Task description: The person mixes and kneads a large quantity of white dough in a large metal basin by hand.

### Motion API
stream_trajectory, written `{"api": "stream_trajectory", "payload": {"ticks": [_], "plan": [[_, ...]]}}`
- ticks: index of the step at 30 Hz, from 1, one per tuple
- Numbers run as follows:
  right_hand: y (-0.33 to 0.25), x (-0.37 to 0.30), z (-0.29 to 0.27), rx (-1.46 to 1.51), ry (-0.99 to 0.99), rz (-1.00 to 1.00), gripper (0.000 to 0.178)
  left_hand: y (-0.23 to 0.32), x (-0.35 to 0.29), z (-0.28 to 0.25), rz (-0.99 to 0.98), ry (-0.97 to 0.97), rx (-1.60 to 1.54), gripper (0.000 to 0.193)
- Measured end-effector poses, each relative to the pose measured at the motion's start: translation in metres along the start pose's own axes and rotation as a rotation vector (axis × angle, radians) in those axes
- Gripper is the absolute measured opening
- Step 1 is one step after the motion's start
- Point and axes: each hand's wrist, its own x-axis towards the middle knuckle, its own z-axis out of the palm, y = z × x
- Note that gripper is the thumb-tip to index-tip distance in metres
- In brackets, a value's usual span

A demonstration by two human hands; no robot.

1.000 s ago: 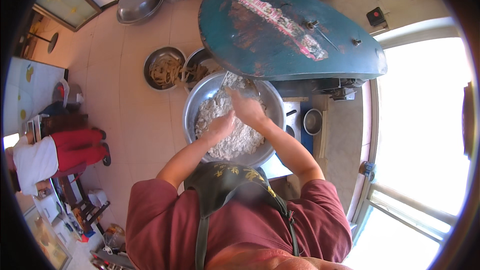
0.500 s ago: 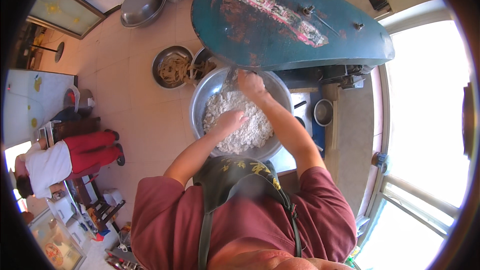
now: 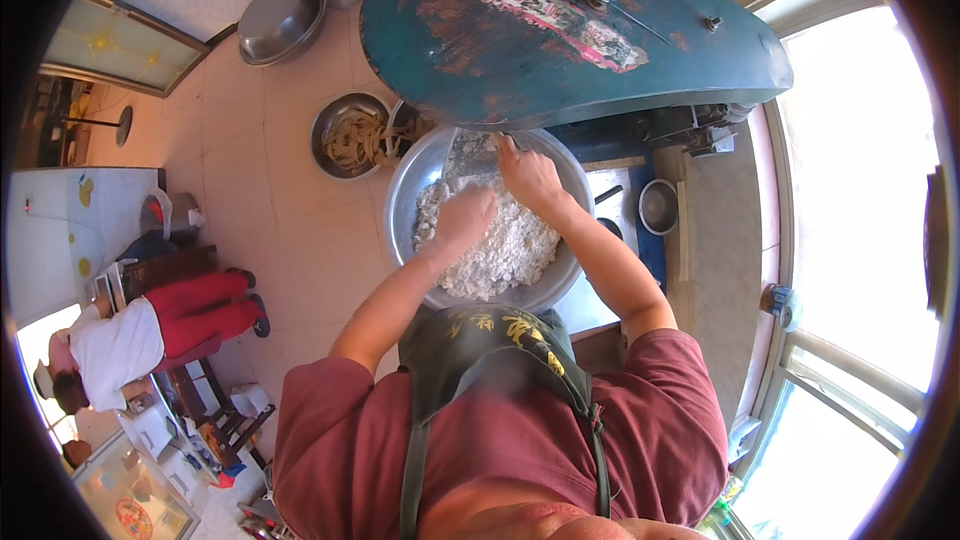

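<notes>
Since half a second earlier the left hand [image 3: 468, 217] had moved a little farther forward over the bowl, while the right hand [image 3: 532, 180] had stayed at the far side. From where I stood, the wearer's maroon shirt [image 3: 500, 450] was nearest, then the dark apron [image 3: 485, 340] with yellow marks, close against the bowl's near rim.

The wide metal bowl [image 3: 403, 205] held the white, crumbly mixture [image 3: 512, 255], heaped in its middle and toward the near side. Above this hung the left hand, blurred, its fingers partly bent; I couldn't tell how far open it was, or whether it held any of the mixture.

The right hand was bent inward, fingers curled, beside a flat, white-dusted piece [image 3: 468, 152] at the far inner side of the bowl. Whether it gripped that piece I couldn't tell.

To the right sat a small metal bowl [image 3: 658, 207]. Just beyond the big bowl loomed a teal machine cover [image 3: 560, 35], scuffed, with a torn label. Left of it, on the tiled floor [image 3: 300, 250], stood a bowl of brownish strips [image 3: 352, 138]; farther off were a large grey basin [image 3: 282, 24] and, well to the left, another person in red trousers [image 3: 205, 315].
</notes>
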Motion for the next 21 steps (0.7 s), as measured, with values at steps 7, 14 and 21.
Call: {"api": "stream_trajectory", "payload": {"ticks": [7, 14, 21], "plan": [[0.016, -0.026, -0.006, 0.155, 0.042, 0.063, 0.041, 0.013, 0.074, -0.016, 0.208, 0.173, 0.230, 0.043], [0.010, -0.019, 0.016, 0.285, 0.049, -0.018, 0.039, -0.025, 0.060, 0.007, 0.263, 0.278, 0.237, 0.050], [0.009, -0.029, 0.006, 0.243, 0.016, -0.081, 0.043, -0.010, 0.025, -0.021, 0.242, 0.249, 0.023, 0.046]]}}
